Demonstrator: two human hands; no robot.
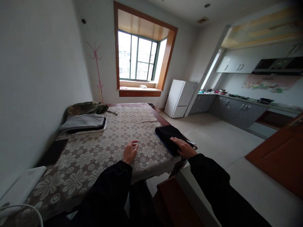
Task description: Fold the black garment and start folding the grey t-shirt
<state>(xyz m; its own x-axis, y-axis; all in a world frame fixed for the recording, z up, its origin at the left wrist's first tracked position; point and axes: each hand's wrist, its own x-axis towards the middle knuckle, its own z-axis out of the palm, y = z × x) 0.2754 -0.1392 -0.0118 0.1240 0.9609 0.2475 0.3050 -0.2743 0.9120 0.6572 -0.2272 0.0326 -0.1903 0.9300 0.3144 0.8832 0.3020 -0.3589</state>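
Note:
My right hand (182, 146) lies with its fingers stretched out on a folded stack of dark clothes (168, 133) at the table's right edge. A strip of blue shows along the stack's left side, and a bit of white sticks out at its right. My left hand (131, 152) is over the flower-patterned lace tablecloth (101, 156), left of the dark stack and apart from it. Its fingers are loosely curled and spaced, with nothing visible in them.
Folded grey and black clothes (82, 122) lie at the table's left, before an olive-green bag (86, 108). Nearer are a dark flat object (52, 152) and a white device (23, 186) with a cable. A wooden chair or stool (177, 201) stands by the front right edge.

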